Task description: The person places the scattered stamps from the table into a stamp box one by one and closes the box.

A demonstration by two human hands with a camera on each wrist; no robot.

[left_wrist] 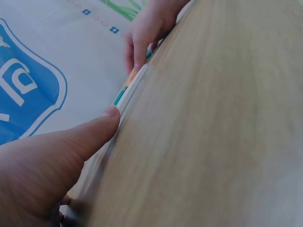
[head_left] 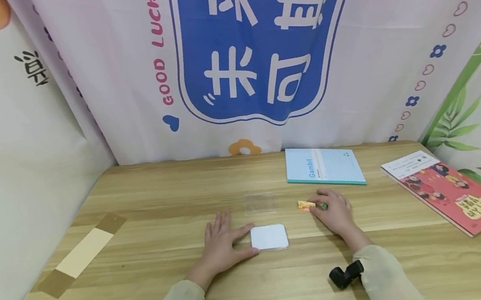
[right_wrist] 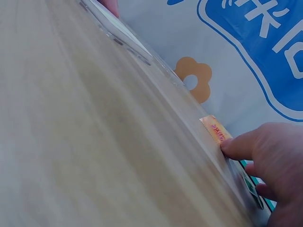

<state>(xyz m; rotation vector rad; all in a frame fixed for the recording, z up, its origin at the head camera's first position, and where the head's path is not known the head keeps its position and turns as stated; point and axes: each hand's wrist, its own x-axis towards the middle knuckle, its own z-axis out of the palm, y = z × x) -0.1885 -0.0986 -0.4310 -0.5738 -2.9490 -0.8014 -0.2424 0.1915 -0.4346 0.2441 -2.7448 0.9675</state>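
Observation:
A small white rounded-corner case or stack of cards (head_left: pixel 269 237) lies flat mid-table. My left hand (head_left: pixel 225 241) is beside it, with thumb and index fingertip at its left edge and the other fingers spread on the wood. In the left wrist view, the left thumb (left_wrist: pixel 97 135) touches its thin white edge. To the right, my right hand (head_left: pixel 334 211) pinches a small orange wrapper (head_left: pixel 306 205) with a serrated end, low at the table. A green piece (right_wrist: pixel 253 190) shows under its fingers in the right wrist view; whether it belongs to the wrapper I cannot tell.
A clear plastic piece (head_left: pixel 259 203) lies just behind the white item. A light-blue notebook (head_left: pixel 323 166) stands at the back, a red booklet (head_left: pixel 455 197) at the right. Taped at left is a cream strip (head_left: pixel 84 253). A printed curtain (head_left: pixel 134 83) hangs behind the table.

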